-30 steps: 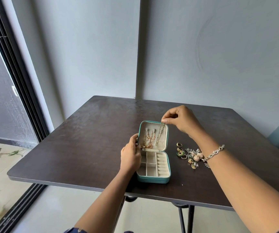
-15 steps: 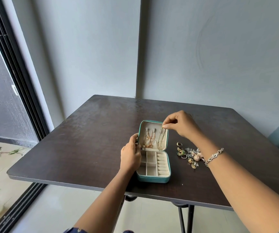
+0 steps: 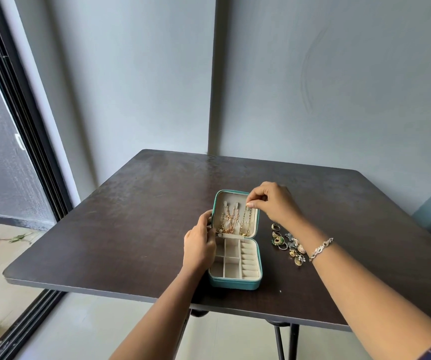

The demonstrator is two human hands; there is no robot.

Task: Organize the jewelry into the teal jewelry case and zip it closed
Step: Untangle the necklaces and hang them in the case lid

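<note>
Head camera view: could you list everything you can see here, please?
teal jewelry case: one, teal with cream lining, open near the table's front edge
gold chains: several, gold, hanging inside the upright lid
rings and earrings: small pile, gold, silver, green, right of the case
table: one, dark brown, against the wall
bracelet: one, silver, on the right wrist
left hand: one, holding the case's left side
right hand: one, pinching a chain's top at the lid

I am facing a dark brown table (image 3: 120,229) standing against a grey wall (image 3: 339,87) corner. Left of the table, daylight is coming through a black-framed sliding door (image 3: 27,131); pale floor tiles (image 3: 84,331) are showing beneath the table.
</note>
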